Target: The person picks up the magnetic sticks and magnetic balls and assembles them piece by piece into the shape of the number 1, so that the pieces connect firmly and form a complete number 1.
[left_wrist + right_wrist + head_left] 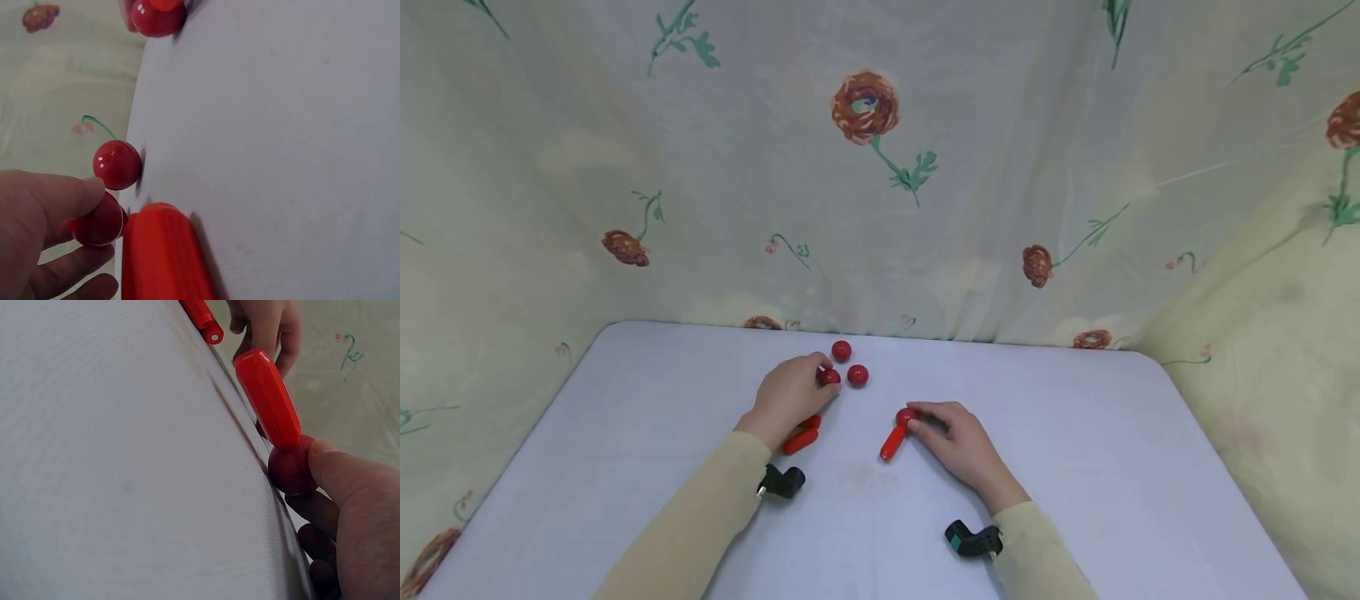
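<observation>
A person's left hand (788, 393) pinches a glossy, round red ball (830, 377) between thumb and fingers toward the far side of a white-covered table (1037, 408). Nearer the viewer, the right hand (961, 442) grips a second shiny red ball (906, 417), which meets one end of an orange-red, ridged stick (891, 445), apparently plastic; whether the two are joined cannot be told.

The balls look light, hard and smooth, apt to slip or roll, and are probably best held by thumb and fingertips on opposite sides. The stick seems stiff and light, its ridges offering a surer hold along the middle; neither piece appears fragile.

Two loose red balls (857, 376) sit apart just beyond the left hand, close enough to be nudged. Two more orange-red sticks (800, 442) lie side by side by the left wrist, partly hidden, where the forearm could brush them. A floral-printed pale curtain (970, 108) hangs behind the table.
</observation>
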`<state>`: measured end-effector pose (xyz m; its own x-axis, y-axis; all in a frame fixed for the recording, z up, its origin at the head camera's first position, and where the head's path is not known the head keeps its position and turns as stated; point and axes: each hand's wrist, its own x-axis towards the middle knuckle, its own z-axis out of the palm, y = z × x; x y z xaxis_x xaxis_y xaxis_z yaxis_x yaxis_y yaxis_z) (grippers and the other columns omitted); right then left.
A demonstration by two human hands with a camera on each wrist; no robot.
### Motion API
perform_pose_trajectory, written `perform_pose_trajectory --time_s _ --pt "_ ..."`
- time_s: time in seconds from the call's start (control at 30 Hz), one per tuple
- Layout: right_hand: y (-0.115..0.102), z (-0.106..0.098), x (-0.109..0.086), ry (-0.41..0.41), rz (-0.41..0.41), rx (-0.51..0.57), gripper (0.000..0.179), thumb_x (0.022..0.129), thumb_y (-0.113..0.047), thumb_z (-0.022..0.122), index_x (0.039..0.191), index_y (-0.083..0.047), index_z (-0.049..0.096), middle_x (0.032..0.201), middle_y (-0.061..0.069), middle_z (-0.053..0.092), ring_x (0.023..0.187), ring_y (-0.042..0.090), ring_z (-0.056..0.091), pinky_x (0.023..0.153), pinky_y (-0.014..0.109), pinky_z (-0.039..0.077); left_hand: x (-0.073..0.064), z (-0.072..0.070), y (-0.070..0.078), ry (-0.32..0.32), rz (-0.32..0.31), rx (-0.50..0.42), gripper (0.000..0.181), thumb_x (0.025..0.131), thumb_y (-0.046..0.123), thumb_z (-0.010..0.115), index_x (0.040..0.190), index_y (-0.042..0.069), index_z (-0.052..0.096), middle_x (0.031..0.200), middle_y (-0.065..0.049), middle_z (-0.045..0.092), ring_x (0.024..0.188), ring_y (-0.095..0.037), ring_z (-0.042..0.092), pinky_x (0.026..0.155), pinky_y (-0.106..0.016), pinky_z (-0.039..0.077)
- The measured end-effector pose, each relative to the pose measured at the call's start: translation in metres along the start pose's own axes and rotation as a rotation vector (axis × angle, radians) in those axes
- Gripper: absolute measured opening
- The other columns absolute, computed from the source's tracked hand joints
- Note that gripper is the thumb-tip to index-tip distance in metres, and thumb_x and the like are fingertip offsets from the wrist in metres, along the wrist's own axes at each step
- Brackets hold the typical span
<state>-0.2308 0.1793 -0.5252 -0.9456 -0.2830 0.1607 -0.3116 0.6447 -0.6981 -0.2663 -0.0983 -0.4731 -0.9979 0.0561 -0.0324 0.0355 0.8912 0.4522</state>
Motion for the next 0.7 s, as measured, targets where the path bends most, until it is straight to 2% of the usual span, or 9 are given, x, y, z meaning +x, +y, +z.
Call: perform_pose_trajectory --time_s 0.1,0.2,0.4,0.63,0.7 --pt "0.000 0.001 0.000 0.000 0.003 -0.004 0.040 0.092 -0.049 0.066 0.126 -0.029 0.068 0.120 -0.013 0.063 0.115 0.012 0.056 0.098 0.042 0.046 -0.008 -0.004 0.001 0.024 0.014 -0.029 0.043 0.086 0.034 0.078 0.121 0.016 0.062 0.091 0.001 0.062 0.081 -0.019 0.056 0.067 -0.032 0.052" --pt "0.001 0.001 0.000 0.004 0.002 -0.009 0.040 0.092 -0.050 0.066 0.126 -0.030 0.068 0.120 -0.013 0.064 0.115 0.012 0.056 0.097 0.042 0.046 -0.018 -0.006 0.001 0.055 0.053 -0.066 0.041 0.086 0.035 0.077 0.120 0.017 0.063 0.096 0.001 0.063 0.082 -0.019 0.056 0.069 -0.033 0.053" --pt "0.003 0.003 0.000 0.007 -0.003 -0.022 0.041 0.092 -0.052 0.065 0.126 -0.030 0.068 0.120 -0.012 0.064 0.115 0.013 0.056 0.097 0.043 0.046 -0.047 -0.005 0.003 0.104 0.104 -0.147 0.035 0.085 0.036 0.077 0.114 0.019 0.065 0.099 0.006 0.062 0.092 -0.017 0.058 0.078 -0.033 0.053" --pt "0.002 0.002 0.000 0.002 0.018 -0.015 0.038 0.092 -0.050 0.066 0.125 -0.033 0.068 0.119 -0.013 0.064 0.113 0.013 0.056 0.097 0.043 0.045 -0.080 -0.007 0.008 0.110 0.160 -0.245 0.035 0.081 0.029 0.082 0.110 0.020 0.064 0.095 0.008 0.057 0.085 -0.017 0.058 0.070 -0.027 0.051" --pt "0.001 0.002 0.000 0.001 0.021 -0.014 0.038 0.092 -0.050 0.066 0.125 -0.033 0.068 0.119 -0.013 0.064 0.113 0.013 0.056 0.097 0.043 0.046 -0.087 -0.006 0.009 0.108 0.184 -0.265 0.035 0.081 0.028 0.083 0.109 0.021 0.063 0.095 0.009 0.057 0.086 -0.016 0.058 0.071 -0.026 0.051"
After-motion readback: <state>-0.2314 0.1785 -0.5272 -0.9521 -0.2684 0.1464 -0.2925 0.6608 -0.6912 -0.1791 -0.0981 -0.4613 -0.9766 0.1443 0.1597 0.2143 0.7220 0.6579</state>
